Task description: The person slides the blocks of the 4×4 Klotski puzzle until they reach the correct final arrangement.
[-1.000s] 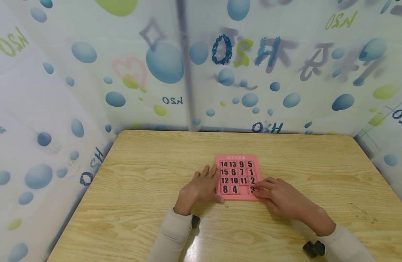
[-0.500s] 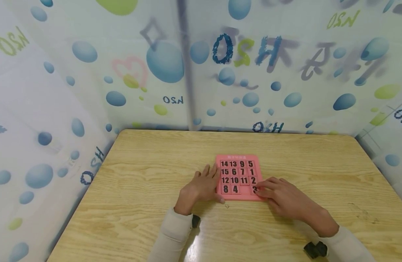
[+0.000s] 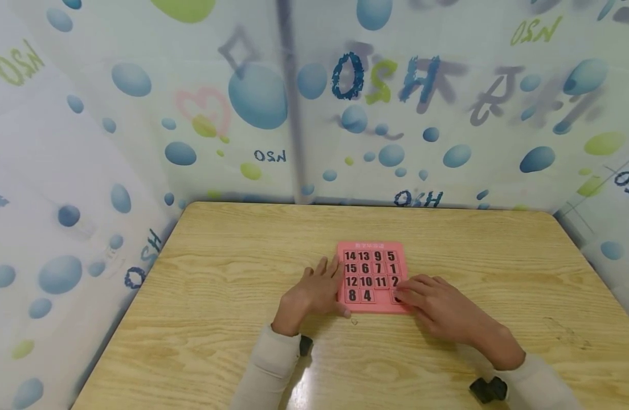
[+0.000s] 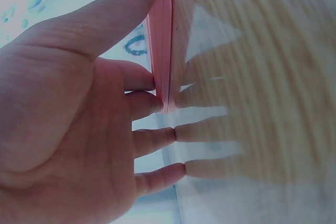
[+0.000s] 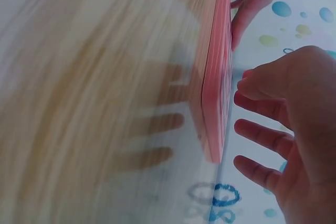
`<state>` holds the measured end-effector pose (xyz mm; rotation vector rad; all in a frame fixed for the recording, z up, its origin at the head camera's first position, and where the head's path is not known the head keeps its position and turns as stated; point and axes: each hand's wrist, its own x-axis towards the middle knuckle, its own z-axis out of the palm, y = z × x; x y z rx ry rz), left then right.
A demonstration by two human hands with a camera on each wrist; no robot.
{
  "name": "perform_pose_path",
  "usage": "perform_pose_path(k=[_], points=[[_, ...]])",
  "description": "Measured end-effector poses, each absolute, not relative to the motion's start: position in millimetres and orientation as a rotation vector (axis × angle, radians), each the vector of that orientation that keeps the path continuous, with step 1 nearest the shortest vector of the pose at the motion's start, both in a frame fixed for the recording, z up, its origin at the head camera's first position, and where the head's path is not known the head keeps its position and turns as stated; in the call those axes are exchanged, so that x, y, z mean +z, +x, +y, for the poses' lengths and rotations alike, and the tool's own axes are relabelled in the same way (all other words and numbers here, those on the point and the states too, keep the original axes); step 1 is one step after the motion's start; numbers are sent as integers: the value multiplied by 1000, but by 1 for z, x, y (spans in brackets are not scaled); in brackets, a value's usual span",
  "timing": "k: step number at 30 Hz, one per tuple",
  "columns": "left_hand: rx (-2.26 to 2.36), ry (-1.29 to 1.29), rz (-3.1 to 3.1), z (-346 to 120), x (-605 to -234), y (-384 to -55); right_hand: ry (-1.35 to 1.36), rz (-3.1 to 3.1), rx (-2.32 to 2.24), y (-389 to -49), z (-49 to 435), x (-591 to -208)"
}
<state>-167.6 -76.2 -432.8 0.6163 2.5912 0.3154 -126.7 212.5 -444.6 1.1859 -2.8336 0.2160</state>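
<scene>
A pink number slide puzzle (image 3: 372, 308) lies flat on the table, its black-numbered tiles in a grid. The bottom row shows 8, 4, a vacant slot (image 3: 382, 296), then a tile (image 3: 396, 297) mostly covered by fingertips. My left hand (image 3: 317, 291) braces the puzzle's left side with fingers spread and the thumb by its near corner. In the left wrist view, the extended fingers of the left hand (image 4: 105, 124) meet the pink edge. My right hand (image 3: 442, 307) reaches over the lower right corner. Its thumb and index tips come close together above the tiles in the right wrist view.
The wood-grain table (image 3: 217, 256) extends around the puzzle on every side. Behind it hangs a pale curtain (image 3: 335, 136) printed with blue and green drops. A dark wrist device (image 3: 489, 390) sits by the right sleeve.
My right fingertips shift slightly left over the corner tile, hiding most of the 3 that showed half a second ago. The left hand and the puzzle keep their places.
</scene>
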Motion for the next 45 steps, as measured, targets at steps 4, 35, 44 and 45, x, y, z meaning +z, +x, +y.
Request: perform_pose_path(k=[4, 35, 44, 45], points=[[333, 614, 2587, -77, -433, -167, 1206, -2823, 255, -127, 201, -445], [276, 642, 2594, -73, -431, -168, 1146, -2817, 321, -121, 157, -451], [277, 641, 2597, -72, -431, -168, 1127, -2906, 315, -123, 158, -447], [270, 640, 2599, -72, -430, -168, 1126, -2909, 319, -124, 158, -447]])
